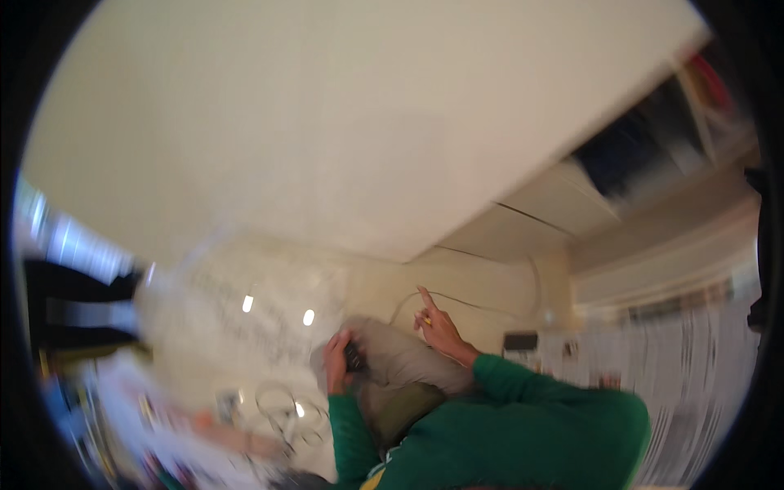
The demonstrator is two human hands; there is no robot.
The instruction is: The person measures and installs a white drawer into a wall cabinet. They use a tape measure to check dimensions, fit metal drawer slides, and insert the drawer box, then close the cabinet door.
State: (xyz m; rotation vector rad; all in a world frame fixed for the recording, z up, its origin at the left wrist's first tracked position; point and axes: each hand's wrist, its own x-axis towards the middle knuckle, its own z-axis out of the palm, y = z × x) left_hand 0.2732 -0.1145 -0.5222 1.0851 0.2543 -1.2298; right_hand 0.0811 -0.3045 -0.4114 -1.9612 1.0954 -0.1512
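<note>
My left hand (pixel 336 358) is closed round a black handheld device (pixel 353 357), held over my left leg in grey-beige trousers. The picture is blurred, so the device's exact kind does not show. My right hand (pixel 442 331) is raised above the other side of my lap, its index finger stretched out and pointing ahead. Its other fingers are curled in, with a small yellow thing (pixel 427 321) pinched among them; what that is cannot be made out. Both forearms are in green sleeves.
A thin cable (pixel 474 303) runs across the floor before me. Loops of cable (pixel 282 412) lie at lower left. A black box (pixel 520 340) sits beside printed sheets (pixel 670 367) at right. Far left stand another person's dark-clad legs (pixel 77 282). A large pale panel (pixel 327 122) rises ahead.
</note>
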